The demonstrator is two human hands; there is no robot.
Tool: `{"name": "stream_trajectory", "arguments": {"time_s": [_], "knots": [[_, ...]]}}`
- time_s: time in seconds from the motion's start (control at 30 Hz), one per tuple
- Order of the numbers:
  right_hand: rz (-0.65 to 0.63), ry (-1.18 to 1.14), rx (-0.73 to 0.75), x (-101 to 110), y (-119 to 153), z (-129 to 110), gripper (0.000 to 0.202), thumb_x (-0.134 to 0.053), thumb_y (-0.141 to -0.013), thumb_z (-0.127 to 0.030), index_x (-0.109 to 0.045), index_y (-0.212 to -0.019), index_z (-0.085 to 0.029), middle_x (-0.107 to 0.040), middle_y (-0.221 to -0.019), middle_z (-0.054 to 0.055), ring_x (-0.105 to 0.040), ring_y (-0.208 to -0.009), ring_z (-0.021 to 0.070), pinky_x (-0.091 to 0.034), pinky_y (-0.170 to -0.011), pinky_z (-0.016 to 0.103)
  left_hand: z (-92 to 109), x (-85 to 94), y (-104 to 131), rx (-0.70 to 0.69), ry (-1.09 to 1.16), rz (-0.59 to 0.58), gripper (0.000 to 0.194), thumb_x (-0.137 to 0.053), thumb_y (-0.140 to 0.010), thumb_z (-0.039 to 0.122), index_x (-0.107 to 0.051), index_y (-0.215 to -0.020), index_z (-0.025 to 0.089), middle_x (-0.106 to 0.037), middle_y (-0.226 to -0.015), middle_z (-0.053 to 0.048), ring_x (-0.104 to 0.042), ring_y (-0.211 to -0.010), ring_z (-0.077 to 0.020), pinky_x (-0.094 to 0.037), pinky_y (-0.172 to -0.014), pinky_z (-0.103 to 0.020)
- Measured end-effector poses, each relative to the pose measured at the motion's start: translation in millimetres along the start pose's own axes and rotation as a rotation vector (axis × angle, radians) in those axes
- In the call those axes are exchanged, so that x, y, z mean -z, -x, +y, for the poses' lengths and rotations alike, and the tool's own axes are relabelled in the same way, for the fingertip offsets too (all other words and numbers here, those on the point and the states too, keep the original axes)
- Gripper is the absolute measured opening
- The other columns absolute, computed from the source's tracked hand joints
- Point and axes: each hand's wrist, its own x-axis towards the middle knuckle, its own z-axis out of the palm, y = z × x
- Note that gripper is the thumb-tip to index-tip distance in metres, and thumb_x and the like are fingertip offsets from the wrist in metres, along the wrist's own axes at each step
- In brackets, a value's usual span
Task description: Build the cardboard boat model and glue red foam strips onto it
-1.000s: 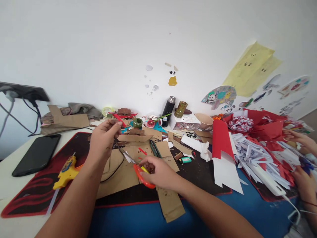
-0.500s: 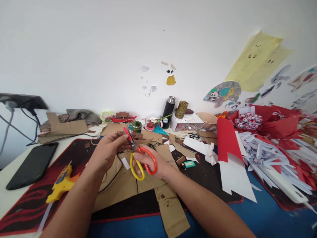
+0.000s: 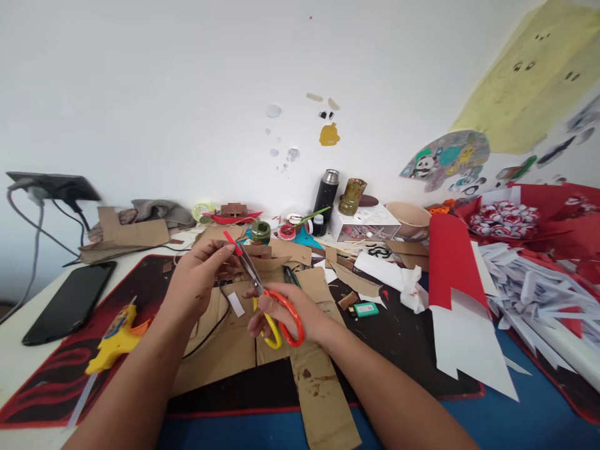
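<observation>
My left hand (image 3: 199,281) is closed, its thumb and fingers pinching a narrow red strip of paper (image 3: 232,243) whose end sticks up above the fingertips. My right hand (image 3: 302,307) grips scissors (image 3: 254,274) with one orange and one yellow handle loop. Their blades point up and left, reaching to the red strip beside my left fingertips. Both hands are above a brown cardboard sheet (image 3: 220,356). A small white piece of paper (image 3: 236,304) lies on the cardboard between my hands. The left fingers partly hide the lower end of the strip.
A yellow glue gun (image 3: 115,342) and a black phone (image 3: 70,303) lie at left. Behind stand a green paint jar (image 3: 260,232), a black flask (image 3: 325,197) and a white box (image 3: 363,225). Red-and-white paper (image 3: 457,269) and heaped paper strips (image 3: 539,294) lie at right.
The scissors have shifted slightly down and right, and more of their blades shows. The view has tilted downward a little. My left hand still pinches the red strip.
</observation>
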Motion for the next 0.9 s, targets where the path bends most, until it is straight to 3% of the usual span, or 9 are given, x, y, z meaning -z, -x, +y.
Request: {"name": "stream_trajectory", "arguments": {"time_s": [0.13, 0.27, 0.37, 0.53, 0.9], "knots": [[0.017, 0.029, 0.038, -1.5, -4.1, 4.4, 0.079, -0.085, -0.084, -0.081, -0.075, -0.128, -0.017, -0.076, -0.080, 0.004, -0.075, -0.074, 0.0202, -0.059, -0.076, 0.033, -1.4, 0.0, -0.7, -0.046, -0.046, 0.026, 0.040, -0.091, -0.064, 0.055, -0.073, -0.078, 0.022, -0.074, -0.069, -0.002, -0.068, -0.062, -0.0176, -0.059, -0.059, -0.028], [0.027, 0.024, 0.074, -1.6, -6.0, 5.0, 0.086, -0.080, -0.083, -0.087, -0.073, -0.131, -0.017, -0.075, -0.079, 0.004, -0.078, -0.078, 0.0229, -0.061, -0.080, 0.037, -3.1, 1.2, -1.1, -0.084, -0.070, 0.033, 0.037, -0.089, -0.068, 0.053, -0.073, -0.080, 0.022, -0.074, -0.071, -0.002, -0.066, -0.060, -0.0163, -0.059, -0.058, -0.028], [0.044, 0.005, 0.045, -2.4, -6.1, 5.1, 0.085, -0.079, -0.084, -0.087, -0.072, -0.130, -0.017, -0.075, -0.081, 0.004, -0.076, -0.069, 0.0194, -0.060, -0.069, 0.032, -5.1, 1.2, -1.0, -0.092, -0.087, 0.024, 0.036, -0.089, -0.070, 0.052, -0.072, -0.080, 0.022, -0.073, -0.069, -0.001, -0.065, -0.059, -0.0158, -0.058, -0.058, -0.027], [0.157, 0.054, 0.033, -5.7, -3.8, 5.7, 0.069, -0.087, -0.085, -0.074, -0.075, -0.121, -0.016, -0.069, -0.071, -0.003, -0.058, -0.043, 0.0102, -0.044, -0.042, 0.021, -7.6, -1.1, -0.1, -0.129, -0.127, -0.009, 0.035, -0.086, -0.074, 0.053, -0.073, -0.082, 0.022, -0.074, -0.070, -0.001, -0.070, -0.063, -0.0181, -0.061, -0.061, -0.028], [0.222, 0.092, 0.066, -13.7, 1.8, -1.7, 0.052, -0.090, -0.087, -0.063, -0.069, -0.107, -0.020, -0.058, -0.062, -0.009, -0.050, -0.041, 0.0083, -0.041, -0.038, 0.020, -4.0, -3.8, 7.0, -0.142, -0.125, -0.039, 0.034, -0.086, -0.076, 0.053, -0.072, -0.087, 0.024, -0.079, -0.072, -0.002, -0.076, -0.064, -0.0209, -0.063, -0.062, -0.030]]}}
